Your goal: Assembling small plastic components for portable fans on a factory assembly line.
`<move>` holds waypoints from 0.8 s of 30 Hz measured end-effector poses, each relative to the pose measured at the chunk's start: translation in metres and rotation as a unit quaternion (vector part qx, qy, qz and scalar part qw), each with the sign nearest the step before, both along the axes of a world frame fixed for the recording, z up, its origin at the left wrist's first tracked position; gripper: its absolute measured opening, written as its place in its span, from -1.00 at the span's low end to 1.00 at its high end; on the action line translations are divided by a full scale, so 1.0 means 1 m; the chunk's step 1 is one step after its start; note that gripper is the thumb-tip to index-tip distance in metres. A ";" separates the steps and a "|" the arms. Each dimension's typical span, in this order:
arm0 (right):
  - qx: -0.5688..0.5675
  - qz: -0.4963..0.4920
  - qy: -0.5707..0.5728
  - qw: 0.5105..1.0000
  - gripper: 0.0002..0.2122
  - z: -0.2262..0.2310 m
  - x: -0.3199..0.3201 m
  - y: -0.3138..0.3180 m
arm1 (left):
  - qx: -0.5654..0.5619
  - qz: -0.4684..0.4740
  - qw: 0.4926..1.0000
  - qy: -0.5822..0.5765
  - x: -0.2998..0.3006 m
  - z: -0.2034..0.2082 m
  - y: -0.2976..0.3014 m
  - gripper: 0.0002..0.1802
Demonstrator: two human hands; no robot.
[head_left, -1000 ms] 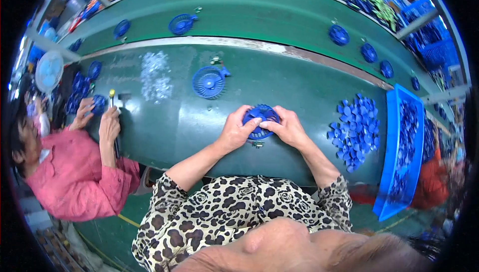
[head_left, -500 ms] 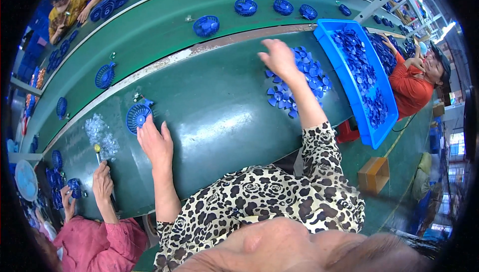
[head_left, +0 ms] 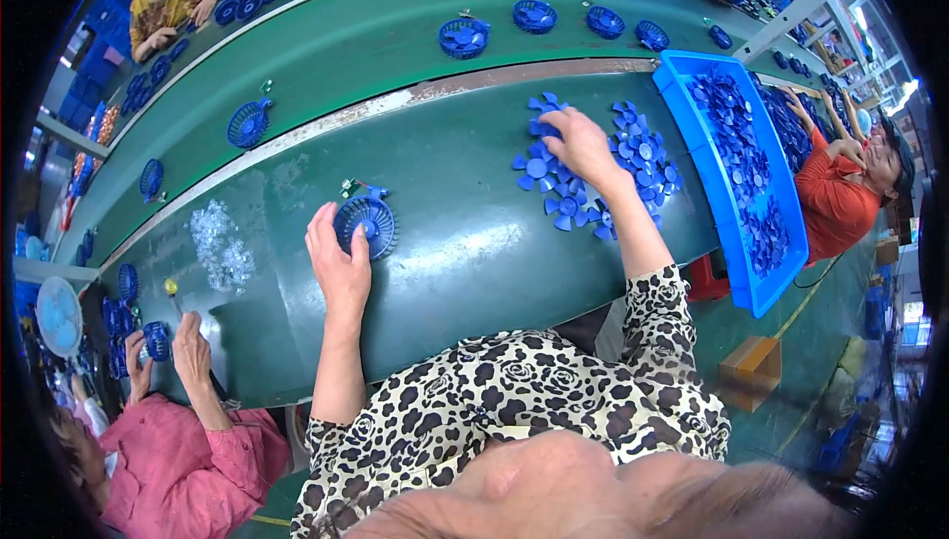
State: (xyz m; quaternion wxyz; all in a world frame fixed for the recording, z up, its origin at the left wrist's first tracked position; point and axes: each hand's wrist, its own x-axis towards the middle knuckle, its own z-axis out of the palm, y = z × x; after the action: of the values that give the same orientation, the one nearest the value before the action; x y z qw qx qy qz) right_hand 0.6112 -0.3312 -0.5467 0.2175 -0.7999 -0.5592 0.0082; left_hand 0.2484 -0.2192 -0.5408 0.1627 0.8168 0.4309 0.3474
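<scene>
A round blue fan cage (head_left: 380, 228) lies on the green table, with a small metal-and-green part at its far edge. My left hand (head_left: 341, 267) holds the cage by its left rim, fingers along the outside and thumb over the inside. Farther right, a loose pile of blue fan blades (head_left: 647, 154) is spread on the table. My right hand (head_left: 585, 152) reaches over the pile's left part, its fingers bent down on a fan blade (head_left: 545, 104). The fingertips are partly hidden behind the hand.
A blue tray (head_left: 727, 233) full of fan blades stands at the right. Beyond the table runs a green conveyor (head_left: 346, 75) carrying several fan cages. Small clear pieces (head_left: 219, 248) lie at left, near a co-worker in pink (head_left: 188, 450) holding a tool. A co-worker in orange sits right.
The fan cage has shifted right along the table with my left hand. My right hand has come down and nearer, from above the pile onto the blades. The whole view has shifted slightly.
</scene>
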 end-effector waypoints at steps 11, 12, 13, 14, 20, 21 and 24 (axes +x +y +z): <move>-0.069 0.127 -0.018 0.989 -0.69 0.013 -0.073 0.038 | -0.227 0.049 0.972 -0.042 -0.013 0.000 0.006 -0.81; -0.021 0.139 -0.011 0.990 -0.66 0.012 -0.073 0.038 | -0.276 0.012 0.950 -0.148 -0.015 -0.009 0.009 -0.79; 0.041 0.133 0.025 0.990 -0.65 0.011 -0.075 0.039 | -0.317 -0.024 0.914 -0.254 -0.016 -0.009 0.010 -0.77; 0.103 0.126 0.062 0.985 -0.63 0.011 -0.078 0.041 | -0.388 -0.041 0.845 -0.365 -0.014 -0.008 0.006 -0.73; 0.221 0.049 0.335 0.915 -0.61 0.023 -0.109 0.031 | -0.545 -0.098 0.699 -0.452 -0.028 -0.007 -0.005 -0.80; 0.224 0.060 0.320 0.918 -0.60 0.030 -0.123 0.029 | -0.544 -0.093 0.699 -0.455 -0.030 -0.008 -0.007 -0.80; 0.196 0.170 0.257 0.931 -0.56 0.053 -0.166 0.024 | -0.537 -0.101 0.709 -0.446 -0.025 -0.006 -0.009 -0.77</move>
State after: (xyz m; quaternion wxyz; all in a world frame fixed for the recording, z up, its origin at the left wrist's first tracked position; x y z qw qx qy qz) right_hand 0.4457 -0.3071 -0.4940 0.5013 -0.6053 -0.6022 0.1405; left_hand 0.2233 -0.2286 -0.5466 0.7808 0.3806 0.3373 0.3629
